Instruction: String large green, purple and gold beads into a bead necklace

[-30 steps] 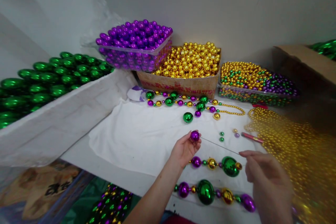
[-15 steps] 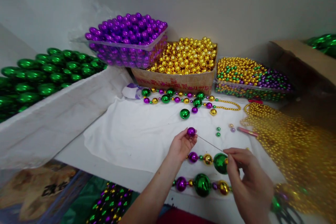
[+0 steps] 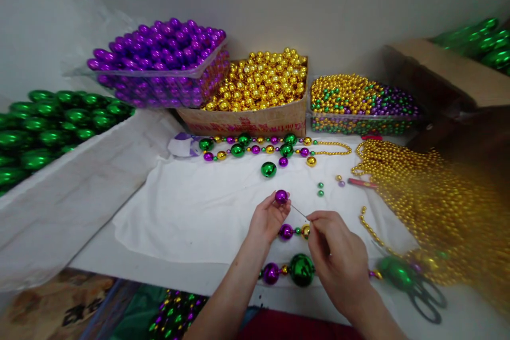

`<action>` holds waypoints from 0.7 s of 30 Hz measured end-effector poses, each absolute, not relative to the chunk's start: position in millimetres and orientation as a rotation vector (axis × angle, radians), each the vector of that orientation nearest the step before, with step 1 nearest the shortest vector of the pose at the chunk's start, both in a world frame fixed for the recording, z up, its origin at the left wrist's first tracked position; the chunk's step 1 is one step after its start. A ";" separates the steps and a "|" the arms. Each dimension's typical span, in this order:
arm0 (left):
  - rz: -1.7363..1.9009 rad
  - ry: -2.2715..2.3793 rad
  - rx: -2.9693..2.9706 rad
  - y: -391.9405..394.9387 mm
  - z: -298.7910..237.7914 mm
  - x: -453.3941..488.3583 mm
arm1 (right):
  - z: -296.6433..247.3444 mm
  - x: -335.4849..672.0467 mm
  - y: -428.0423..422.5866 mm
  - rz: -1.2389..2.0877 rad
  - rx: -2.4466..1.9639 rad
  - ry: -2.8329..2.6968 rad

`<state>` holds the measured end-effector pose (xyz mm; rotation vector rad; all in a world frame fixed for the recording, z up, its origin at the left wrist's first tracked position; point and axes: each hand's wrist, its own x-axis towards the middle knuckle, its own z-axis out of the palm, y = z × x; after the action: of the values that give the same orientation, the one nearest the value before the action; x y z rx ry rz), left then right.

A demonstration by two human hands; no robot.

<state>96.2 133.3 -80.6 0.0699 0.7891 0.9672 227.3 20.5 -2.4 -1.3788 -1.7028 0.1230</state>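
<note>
My left hand (image 3: 269,218) pinches a shiny purple bead (image 3: 281,196) between its fingertips, above the white cloth. A thin, straight, needle-like wire (image 3: 298,212) runs from beside that bead to the closed thumb and forefinger of my right hand (image 3: 337,257). Whether the wire passes through the bead is hard to make out. Below my hands lie two rows of strung beads, one with a purple bead (image 3: 286,231) and the nearer with a large green bead (image 3: 302,270). My right hand covers part of both rows.
Behind are a tub of purple beads (image 3: 159,58), a carton of gold beads (image 3: 263,77) and a tub of small mixed beads (image 3: 358,101). Green beads (image 3: 51,122) fill a box at left. Gold bead strands (image 3: 422,196) and scissors (image 3: 428,300) lie right. A finished-looking necklace (image 3: 255,149) lies behind.
My right hand has moved left, closer to the purple bead, and less of the wire shows between the hands. The camera view has shifted, and the scissors show more clearly.
</note>
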 end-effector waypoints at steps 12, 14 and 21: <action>0.972 0.791 0.075 134.1 -81.5 98.9 | -1.4 220.3 40.8 0.046 -1.364 -1.797; 0.975 0.792 0.074 133.7 -81.4 98.9 | -1.3 220.4 42.0 0.037 -1.371 -1.807; 0.971 0.806 0.049 130.5 -76.0 97.9 | -0.1 216.7 45.9 -0.022 -1.398 -1.863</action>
<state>97.9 130.5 -76.0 0.0487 0.8065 0.9713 216.7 45.9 -0.1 -1.3977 -1.8629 -0.0221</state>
